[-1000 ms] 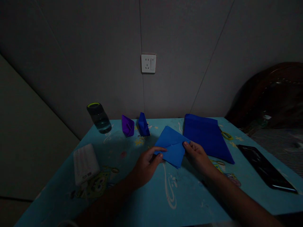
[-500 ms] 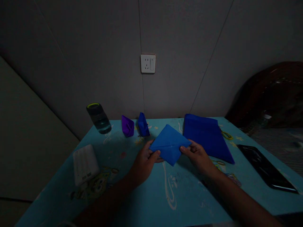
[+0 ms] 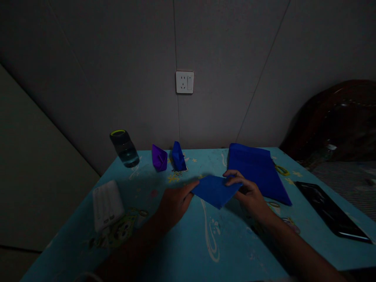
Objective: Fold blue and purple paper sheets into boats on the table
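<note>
So, blue paper (image 3: 216, 192): held just R of ctr frame, over bench (image 3: 188, 250).
L hand (image 3: 175, 201): grip pinched on L corner.
R hand (image 3: 249, 192): grip pinched on R corner.
Both hands: prob. best w/ light, even tension.

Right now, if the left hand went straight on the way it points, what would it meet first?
The paper: the left hand touches its near corner. Beyond that, perhaps the right hand, though depth is unclear.
</note>
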A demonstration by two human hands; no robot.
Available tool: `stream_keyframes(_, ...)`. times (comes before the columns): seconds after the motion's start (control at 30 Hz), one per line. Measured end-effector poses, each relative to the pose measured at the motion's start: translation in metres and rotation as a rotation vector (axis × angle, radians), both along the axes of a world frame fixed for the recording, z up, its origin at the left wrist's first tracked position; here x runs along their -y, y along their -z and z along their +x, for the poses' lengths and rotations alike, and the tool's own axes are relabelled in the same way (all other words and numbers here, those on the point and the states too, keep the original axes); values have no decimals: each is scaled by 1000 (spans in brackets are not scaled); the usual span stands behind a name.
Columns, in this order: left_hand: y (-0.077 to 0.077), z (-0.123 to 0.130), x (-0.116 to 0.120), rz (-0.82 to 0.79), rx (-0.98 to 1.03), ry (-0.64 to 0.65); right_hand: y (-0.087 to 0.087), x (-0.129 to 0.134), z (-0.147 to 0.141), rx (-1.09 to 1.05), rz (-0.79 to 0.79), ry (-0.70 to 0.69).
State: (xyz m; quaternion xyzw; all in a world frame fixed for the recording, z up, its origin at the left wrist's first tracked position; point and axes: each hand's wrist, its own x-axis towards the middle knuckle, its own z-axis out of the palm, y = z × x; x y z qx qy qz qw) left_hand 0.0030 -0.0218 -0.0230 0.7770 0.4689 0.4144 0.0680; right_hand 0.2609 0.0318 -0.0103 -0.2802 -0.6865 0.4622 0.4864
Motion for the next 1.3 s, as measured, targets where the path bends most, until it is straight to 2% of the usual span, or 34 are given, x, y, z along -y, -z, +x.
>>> stream_keyframes(0.13,5,3,0,-97,215,36,3,-1,0,5,-20,-34)
stream_keyframes(0.3,7,12,-2,-103,405,29,3,0,-1,41,-22,-12)
stream_keyframes(0.47,4,20,2,-148,593,193,4,2,-1,66,39,24)
stream_keyframes(0.6,-1,21,2,-70,574,232,4,4,-1,83,59,74)
stream_keyframes(0.73,-3,21,2,-10,516,172,3,8,-7,94,14,152)
stream_keyframes(0.8,-2,23,2,-75,541,132,4,9,-11,50,-37,177)
stream_keyframes(0.97,-1,28,4,-318,834,153,7,12,-17,-130,-224,192)
stream_keyframes(1.03,-3,27,3,-401,817,160,6,12,-17,-125,-281,149)
stream_keyframes(1.13,-6,24,2,-501,715,187,5,13,-15,-36,-253,117)
stream_keyframes(1.3,-5,28,5,-550,534,155,4,17,-18,94,-211,6)
